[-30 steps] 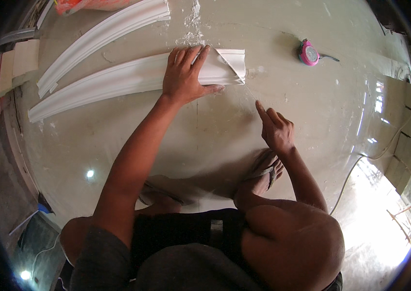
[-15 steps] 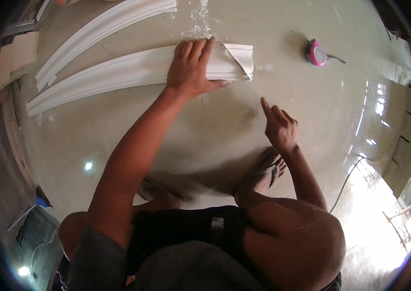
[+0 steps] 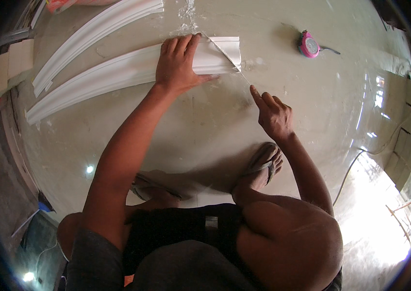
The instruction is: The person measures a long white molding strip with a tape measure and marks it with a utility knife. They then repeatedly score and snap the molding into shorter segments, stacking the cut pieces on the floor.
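Observation:
A long white cornice moulding lies on the smooth floor in front of me. My left hand grips it near its right end, fingers over the far edge and thumb at the near edge. In my right hand is a thin handsaw, seen almost edge-on; its handle is hidden in the fist. The index finger stretches along the saw. Its blade crosses the moulding diagonally just right of my left hand, touching it.
A second white moulding lies beyond the first. To the right is a pink tape measure. White dust marks the floor past the moulding. My sandalled feet stand close by; a cable runs along the right.
My right hand and the saw have moved slightly forward, nearer the moulding's near edge. My left hand keeps its place on the moulding. The whole view has shifted a little.

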`<action>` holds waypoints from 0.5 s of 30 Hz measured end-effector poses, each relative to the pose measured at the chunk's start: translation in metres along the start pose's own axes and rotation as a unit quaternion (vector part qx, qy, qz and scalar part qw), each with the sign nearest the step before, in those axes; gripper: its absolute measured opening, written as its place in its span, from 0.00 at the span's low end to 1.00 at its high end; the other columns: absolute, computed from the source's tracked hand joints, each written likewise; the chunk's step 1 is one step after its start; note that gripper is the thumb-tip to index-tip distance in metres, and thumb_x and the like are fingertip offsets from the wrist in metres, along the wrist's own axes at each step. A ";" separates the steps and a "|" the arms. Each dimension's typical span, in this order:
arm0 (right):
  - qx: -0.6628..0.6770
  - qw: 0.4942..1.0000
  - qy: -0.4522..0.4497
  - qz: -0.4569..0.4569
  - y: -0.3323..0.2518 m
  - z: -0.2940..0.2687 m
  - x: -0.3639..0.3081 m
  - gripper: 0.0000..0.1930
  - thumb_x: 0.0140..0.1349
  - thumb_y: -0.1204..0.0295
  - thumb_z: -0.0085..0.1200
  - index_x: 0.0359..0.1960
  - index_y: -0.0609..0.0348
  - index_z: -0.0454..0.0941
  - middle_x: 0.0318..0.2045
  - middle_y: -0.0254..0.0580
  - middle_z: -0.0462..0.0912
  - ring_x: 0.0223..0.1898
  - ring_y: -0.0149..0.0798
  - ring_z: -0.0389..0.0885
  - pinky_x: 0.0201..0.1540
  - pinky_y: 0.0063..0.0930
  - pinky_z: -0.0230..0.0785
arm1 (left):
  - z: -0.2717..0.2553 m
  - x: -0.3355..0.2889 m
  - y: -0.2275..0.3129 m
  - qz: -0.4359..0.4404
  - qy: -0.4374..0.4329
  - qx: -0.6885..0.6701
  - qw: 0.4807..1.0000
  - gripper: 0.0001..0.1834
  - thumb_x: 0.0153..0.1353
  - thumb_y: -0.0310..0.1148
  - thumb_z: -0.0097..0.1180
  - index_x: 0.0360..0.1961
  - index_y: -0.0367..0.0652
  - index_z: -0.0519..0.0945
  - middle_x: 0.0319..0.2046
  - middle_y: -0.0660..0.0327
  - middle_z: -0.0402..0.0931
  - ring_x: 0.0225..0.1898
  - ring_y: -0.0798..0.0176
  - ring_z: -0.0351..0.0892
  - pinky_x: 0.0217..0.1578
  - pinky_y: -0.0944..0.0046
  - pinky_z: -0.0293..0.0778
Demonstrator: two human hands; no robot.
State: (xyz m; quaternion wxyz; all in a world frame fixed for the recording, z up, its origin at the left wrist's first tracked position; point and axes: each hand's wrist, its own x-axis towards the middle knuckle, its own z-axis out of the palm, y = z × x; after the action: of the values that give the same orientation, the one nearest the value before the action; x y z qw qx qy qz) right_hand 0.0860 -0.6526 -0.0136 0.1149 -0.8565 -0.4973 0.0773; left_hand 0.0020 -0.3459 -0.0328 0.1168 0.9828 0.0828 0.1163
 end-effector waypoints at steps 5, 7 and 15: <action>-0.023 1.000 0.003 0.007 -0.002 -0.005 0.003 0.38 0.53 0.80 0.58 0.70 0.39 0.75 0.32 0.32 0.74 0.34 0.34 0.79 0.29 0.33 0.80 | -0.001 0.000 -0.004 -0.002 -0.004 0.002 1.000 0.59 0.37 0.65 0.79 0.66 0.41 0.72 0.59 0.59 0.72 0.59 0.53 0.70 0.66 0.48 0.65; -0.025 1.000 0.004 0.007 0.000 -0.008 0.002 0.37 0.54 0.80 0.57 0.69 0.38 0.75 0.33 0.31 0.74 0.35 0.33 0.79 0.30 0.33 0.80 | -0.003 -0.002 -0.007 0.002 0.002 0.002 1.000 0.59 0.36 0.65 0.79 0.66 0.41 0.72 0.58 0.59 0.72 0.59 0.53 0.71 0.66 0.48 0.65; 0.060 0.997 0.053 -0.003 0.014 0.006 -0.029 0.35 0.54 0.82 0.60 0.67 0.41 0.77 0.41 0.33 0.78 0.39 0.35 0.84 0.29 0.34 0.82 | -0.005 -0.005 -0.001 0.002 -0.001 -0.019 1.000 0.60 0.36 0.64 0.80 0.67 0.40 0.72 0.59 0.56 0.73 0.59 0.50 0.71 0.65 0.46 0.65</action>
State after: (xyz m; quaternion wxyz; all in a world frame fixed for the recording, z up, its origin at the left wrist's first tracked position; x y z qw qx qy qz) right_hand 0.0822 -0.6841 -0.0224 0.1924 -0.8495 -0.4875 0.0607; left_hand -0.0046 -0.3449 -0.0292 0.1354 0.9807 0.0783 0.1175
